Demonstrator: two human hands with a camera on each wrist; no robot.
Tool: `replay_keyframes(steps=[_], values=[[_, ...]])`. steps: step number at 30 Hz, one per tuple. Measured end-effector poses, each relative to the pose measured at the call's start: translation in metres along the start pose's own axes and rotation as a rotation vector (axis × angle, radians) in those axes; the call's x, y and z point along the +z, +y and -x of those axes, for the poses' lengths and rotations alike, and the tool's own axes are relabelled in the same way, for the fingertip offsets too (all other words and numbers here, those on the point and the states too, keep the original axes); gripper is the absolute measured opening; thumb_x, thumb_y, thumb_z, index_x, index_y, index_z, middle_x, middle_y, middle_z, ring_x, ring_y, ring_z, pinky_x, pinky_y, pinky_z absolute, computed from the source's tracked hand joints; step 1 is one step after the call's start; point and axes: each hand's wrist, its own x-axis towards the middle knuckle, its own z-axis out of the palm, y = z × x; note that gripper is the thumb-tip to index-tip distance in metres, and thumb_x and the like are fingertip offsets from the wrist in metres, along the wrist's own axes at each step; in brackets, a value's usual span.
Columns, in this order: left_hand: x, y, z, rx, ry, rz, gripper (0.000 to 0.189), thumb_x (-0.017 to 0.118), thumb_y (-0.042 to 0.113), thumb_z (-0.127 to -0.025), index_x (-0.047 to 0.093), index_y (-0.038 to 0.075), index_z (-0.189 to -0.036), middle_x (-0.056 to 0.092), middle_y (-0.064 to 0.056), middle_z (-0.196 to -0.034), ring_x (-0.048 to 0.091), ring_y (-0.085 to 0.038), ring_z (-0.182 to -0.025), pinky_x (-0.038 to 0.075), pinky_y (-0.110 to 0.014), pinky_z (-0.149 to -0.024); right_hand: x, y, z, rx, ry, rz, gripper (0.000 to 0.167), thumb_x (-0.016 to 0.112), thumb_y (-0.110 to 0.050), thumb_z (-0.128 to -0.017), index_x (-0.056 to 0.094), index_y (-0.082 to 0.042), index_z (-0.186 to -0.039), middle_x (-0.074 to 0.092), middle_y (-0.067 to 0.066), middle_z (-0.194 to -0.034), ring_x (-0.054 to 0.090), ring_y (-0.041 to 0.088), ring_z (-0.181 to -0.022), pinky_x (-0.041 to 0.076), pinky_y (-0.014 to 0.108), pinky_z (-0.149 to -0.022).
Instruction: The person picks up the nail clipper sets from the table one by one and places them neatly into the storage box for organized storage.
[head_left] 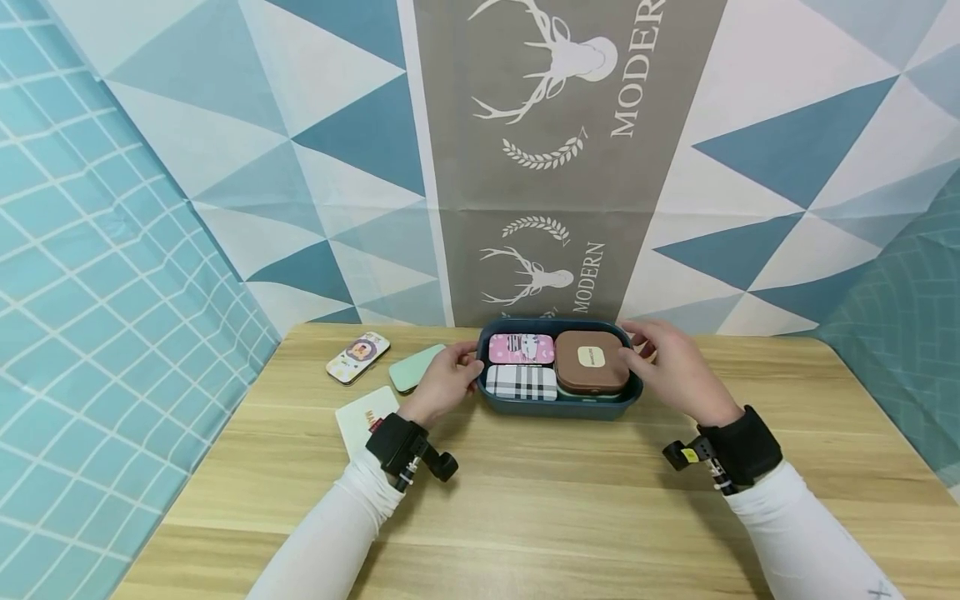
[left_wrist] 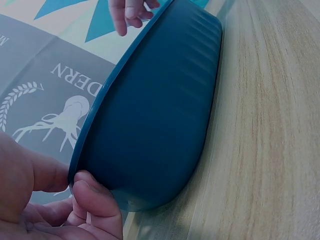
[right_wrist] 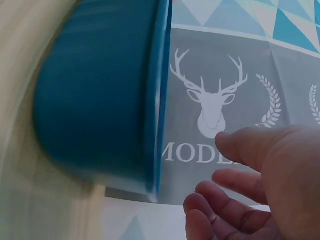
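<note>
A dark blue oval basin (head_left: 558, 409) stands on the table near its back edge. Inside, a pink tin (head_left: 501, 350) with a cartoon figure lies behind a plaid tin (head_left: 517, 383) at the left. A brown rounded case (head_left: 590, 375) with a cream label fills the right side, over something pale green that is mostly hidden. My left hand (head_left: 448, 379) pinches the basin's left rim between thumb and fingers, as the left wrist view shows. At the right end, my right hand (head_left: 678, 375) hovers with loosely bent fingers; in the right wrist view they are apart from the rim.
Left of the basin lie a white patterned tin (head_left: 357, 357), a mint green tin (head_left: 415, 369) and a cream flat item (head_left: 360, 421) with lettering, partly behind the left wrist. A printed cloth (head_left: 360, 167) hangs behind the wooden table (head_left: 562, 517).
</note>
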Motion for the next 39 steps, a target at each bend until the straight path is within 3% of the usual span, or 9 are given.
replay_keyframes(steps=[8, 22, 30, 39], values=[[0.0, 0.0, 0.001, -0.002, 0.004, 0.004, 0.044, 0.055, 0.002, -0.11, 0.05, -0.005, -0.152, 0.053, -0.009, -0.102, 0.057, -0.022, -0.077, 0.049, -0.029, -0.065, 0.005, 0.011, 0.006, 0.052, 0.048, -0.011, 0.044, 0.066, -0.013, -0.107, 0.059, 0.007, -0.144, 0.064, 0.022, -0.11, 0.062, 0.031, -0.09, 0.05, 0.044, -0.073], [-0.001, -0.002, 0.001, 0.004, 0.005, 0.015, 0.043, 0.055, 0.002, -0.11, 0.05, -0.006, -0.152, 0.054, -0.009, -0.102, 0.057, -0.021, -0.076, 0.05, -0.029, -0.065, 0.018, 0.024, 0.016, 0.174, 0.034, -0.117, 0.046, 0.061, -0.019, -0.11, 0.056, 0.011, -0.145, 0.068, 0.021, -0.11, 0.068, 0.033, -0.093, 0.051, 0.037, -0.074], [-0.001, -0.002, 0.002, -0.001, 0.003, 0.011, 0.043, 0.055, 0.002, -0.11, 0.05, -0.005, -0.152, 0.053, -0.009, -0.103, 0.056, -0.021, -0.077, 0.049, -0.03, -0.066, 0.024, 0.024, 0.023, 0.226, -0.012, -0.281, 0.046, 0.055, -0.016, -0.113, 0.05, 0.01, -0.15, 0.063, 0.02, -0.107, 0.063, 0.035, -0.072, 0.046, 0.03, -0.058], [-0.001, -0.001, 0.0, -0.011, -0.004, 0.008, 0.044, 0.055, 0.003, -0.11, 0.05, -0.003, -0.154, 0.052, -0.009, -0.103, 0.056, -0.019, -0.076, 0.05, -0.032, -0.067, 0.027, 0.024, 0.022, 0.312, -0.012, -0.377, 0.046, 0.054, -0.016, -0.113, 0.051, 0.007, -0.152, 0.062, 0.02, -0.103, 0.063, 0.034, -0.073, 0.05, 0.03, -0.06]])
